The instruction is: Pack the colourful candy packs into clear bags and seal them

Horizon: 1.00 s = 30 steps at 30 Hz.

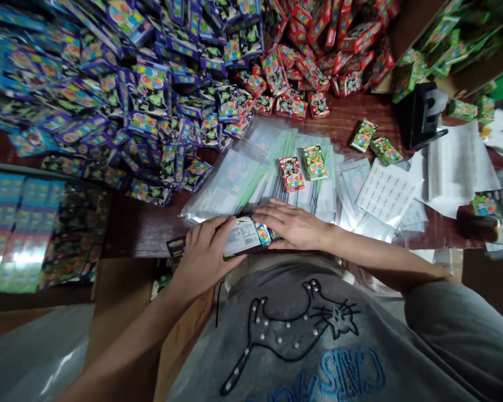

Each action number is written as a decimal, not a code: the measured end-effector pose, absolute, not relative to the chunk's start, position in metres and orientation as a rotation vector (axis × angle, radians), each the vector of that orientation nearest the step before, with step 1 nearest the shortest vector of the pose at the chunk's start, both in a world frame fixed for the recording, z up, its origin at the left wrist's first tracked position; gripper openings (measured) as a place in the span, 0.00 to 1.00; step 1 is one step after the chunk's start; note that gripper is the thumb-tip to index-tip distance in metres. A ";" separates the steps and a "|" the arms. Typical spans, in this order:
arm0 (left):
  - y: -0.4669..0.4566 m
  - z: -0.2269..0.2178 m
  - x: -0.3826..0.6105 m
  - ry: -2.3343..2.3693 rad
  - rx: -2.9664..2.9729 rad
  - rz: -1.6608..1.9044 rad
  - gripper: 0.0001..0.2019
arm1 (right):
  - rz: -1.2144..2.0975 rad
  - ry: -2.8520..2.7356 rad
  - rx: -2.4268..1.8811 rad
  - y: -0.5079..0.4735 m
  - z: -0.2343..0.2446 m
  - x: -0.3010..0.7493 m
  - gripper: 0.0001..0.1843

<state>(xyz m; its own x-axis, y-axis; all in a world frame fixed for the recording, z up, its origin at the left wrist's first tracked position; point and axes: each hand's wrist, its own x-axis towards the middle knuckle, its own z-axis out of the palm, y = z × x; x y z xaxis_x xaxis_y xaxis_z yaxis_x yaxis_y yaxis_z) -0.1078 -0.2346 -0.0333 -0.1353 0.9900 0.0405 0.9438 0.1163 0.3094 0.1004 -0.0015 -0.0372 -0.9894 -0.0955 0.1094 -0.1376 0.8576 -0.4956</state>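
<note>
At the table's front edge lies a plastic packet (242, 234) with a white barcode label and a dark printed end at the left. My left hand (205, 248) is curled over the packet, thumb along the near side and fingers across the far side. My right hand (295, 223) covers its right end, fingers bent over small blue printed boxes (263, 233). Those boxes are mostly hidden under the fingers, and I cannot tell how far inside the packet they sit. Just beyond my right hand, a small red box (291, 173) and a small green box (314, 162) rest on flat clear bags (235, 178).
Heaps of small purple boxes (151, 89) and red boxes (314, 61) fill the back. Two green boxes (364, 135) lie near a black tape dispenser (419, 117). Sticker sheets (388, 190) are on the right. A tray of packed boxes (20, 223) stands at the left.
</note>
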 end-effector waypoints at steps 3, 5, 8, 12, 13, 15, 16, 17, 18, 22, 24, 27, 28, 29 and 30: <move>-0.238 -0.043 -0.108 2.196 1.921 0.395 0.38 | 0.775 -2.976 0.019 0.006 -0.036 0.115 0.58; -0.239 -0.047 -0.105 2.189 1.873 0.402 0.37 | 0.746 -2.996 -0.068 0.011 -0.033 0.127 0.58; -0.238 -0.048 -0.100 2.171 1.826 0.441 0.37 | 0.784 -3.000 -0.074 0.016 -0.029 0.135 0.43; -0.237 -0.045 -0.094 2.174 1.790 0.562 0.40 | 0.994 -2.866 0.021 0.020 -0.027 0.132 0.41; -0.237 -0.044 -0.093 2.173 1.770 0.589 0.41 | 1.037 -2.831 0.038 0.022 -0.026 0.131 0.42; -0.238 -0.041 -0.092 2.179 1.740 0.622 0.42 | 1.071 -2.792 0.069 0.026 -0.025 0.131 0.42; -0.238 -0.040 -0.091 2.179 1.737 0.628 0.42 | 1.061 -2.787 0.084 0.029 -0.024 0.131 0.42; -0.238 -0.039 -0.090 2.175 1.743 0.636 0.42 | 1.038 -2.788 0.095 0.032 -0.023 0.132 0.41; -0.237 -0.037 -0.089 2.162 1.758 0.645 0.43 | 1.005 -2.794 0.101 0.035 -0.022 0.133 0.41; -0.229 -0.032 -0.084 2.143 1.831 0.666 0.45 | 0.897 -2.842 0.111 0.042 -0.016 0.135 0.39; -0.224 -0.030 -0.080 2.204 1.850 0.643 0.46 | 0.880 -2.856 0.082 0.041 -0.014 0.135 0.39; -0.216 -0.029 -0.075 2.256 1.897 0.631 0.48 | 0.876 -2.864 0.017 0.036 -0.012 0.136 0.39; -0.213 -0.029 -0.073 2.245 1.922 0.636 0.48 | 0.882 -2.871 0.017 0.034 -0.012 0.136 0.39; -0.211 -0.029 -0.073 2.225 1.948 0.637 0.48 | 0.891 -2.880 0.034 0.033 -0.012 0.137 0.39; -0.209 -0.029 -0.072 2.198 1.971 0.638 0.48 | 0.903 -2.887 0.059 0.034 -0.012 0.137 0.39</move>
<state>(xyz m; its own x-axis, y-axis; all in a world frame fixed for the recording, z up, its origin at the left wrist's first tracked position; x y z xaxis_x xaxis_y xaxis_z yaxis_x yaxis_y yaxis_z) -0.0725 -0.2089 -0.0293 -0.1442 0.9718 0.1867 0.9208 0.0627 0.3848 0.1373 0.0336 -0.0118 -0.9925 -0.0027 0.1219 -0.0718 0.8215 -0.5656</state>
